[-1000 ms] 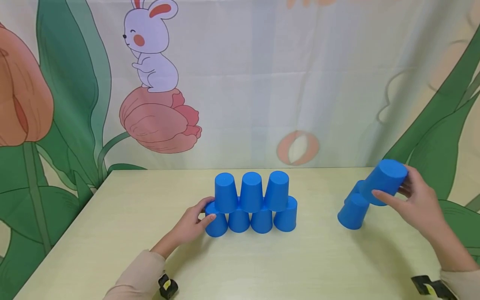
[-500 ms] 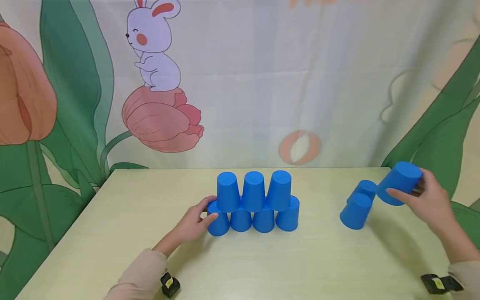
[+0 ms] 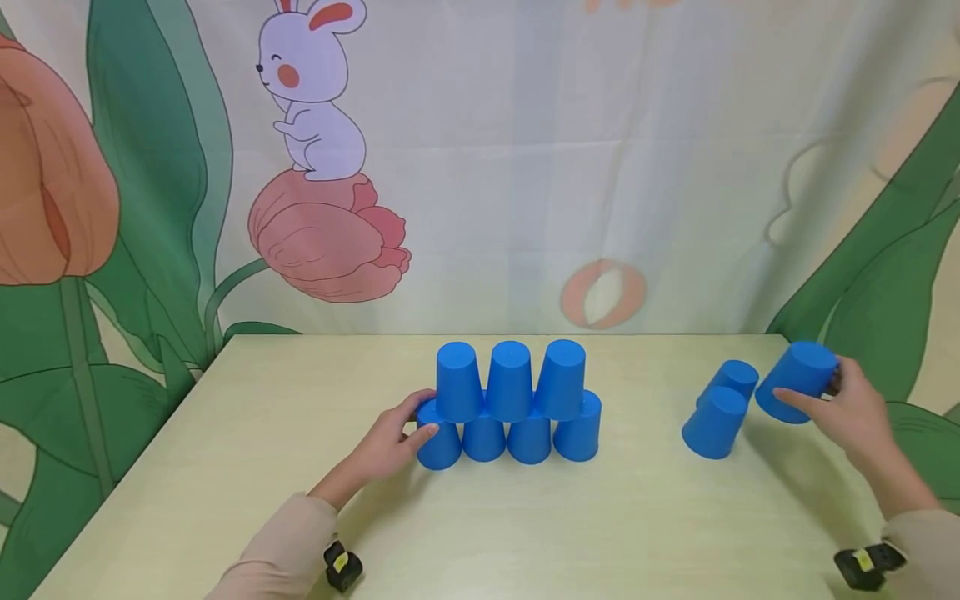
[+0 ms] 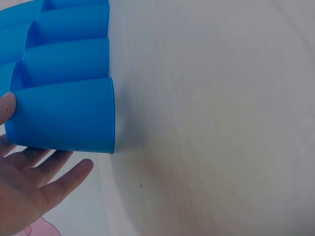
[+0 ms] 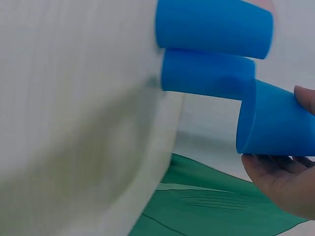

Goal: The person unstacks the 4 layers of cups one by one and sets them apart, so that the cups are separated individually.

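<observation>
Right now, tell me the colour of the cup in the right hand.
The tilted cup is plain blue, no pattern; the head view shows it best.

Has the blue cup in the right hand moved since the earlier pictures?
Yes. The tilted cup held by the right hand has come down and to the right, now beside the two loose cups instead of above them.

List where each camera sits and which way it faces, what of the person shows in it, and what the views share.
Head: worn on the head, facing forward and down over the table; both hands and sleeves show.
Left wrist: at the left hand, facing the cup stack; palm and fingers show.
Right wrist: at the right hand, facing the tilted cup it holds and two standing cups.
Shared: head also shows stack and tilted cup.
</observation>
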Tool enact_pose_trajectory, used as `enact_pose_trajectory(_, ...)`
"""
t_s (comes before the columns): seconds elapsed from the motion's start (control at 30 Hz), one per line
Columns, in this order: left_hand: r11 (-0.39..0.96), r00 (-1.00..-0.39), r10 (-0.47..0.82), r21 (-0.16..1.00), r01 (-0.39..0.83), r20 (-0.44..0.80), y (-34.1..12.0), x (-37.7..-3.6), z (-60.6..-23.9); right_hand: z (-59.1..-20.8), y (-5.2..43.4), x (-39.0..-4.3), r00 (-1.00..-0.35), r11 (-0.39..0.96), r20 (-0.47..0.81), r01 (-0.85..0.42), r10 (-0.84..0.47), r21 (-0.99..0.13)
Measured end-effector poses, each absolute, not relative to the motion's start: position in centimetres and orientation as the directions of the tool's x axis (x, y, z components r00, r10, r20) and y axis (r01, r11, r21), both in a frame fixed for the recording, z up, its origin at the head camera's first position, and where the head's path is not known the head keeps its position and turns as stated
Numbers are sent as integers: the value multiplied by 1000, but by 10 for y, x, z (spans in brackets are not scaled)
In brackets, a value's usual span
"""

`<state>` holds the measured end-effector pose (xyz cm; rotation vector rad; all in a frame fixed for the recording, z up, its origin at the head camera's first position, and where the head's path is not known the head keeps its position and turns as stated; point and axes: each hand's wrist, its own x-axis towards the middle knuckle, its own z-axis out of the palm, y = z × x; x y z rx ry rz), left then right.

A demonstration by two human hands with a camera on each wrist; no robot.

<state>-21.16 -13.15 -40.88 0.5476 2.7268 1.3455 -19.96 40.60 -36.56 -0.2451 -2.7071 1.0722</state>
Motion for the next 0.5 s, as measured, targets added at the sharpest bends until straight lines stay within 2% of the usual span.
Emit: enact_pose_trajectory(0.5,556,-933,344,777,295,108,-133,-212,-409,-391,421,-206,-982,752,36,119,187,-649)
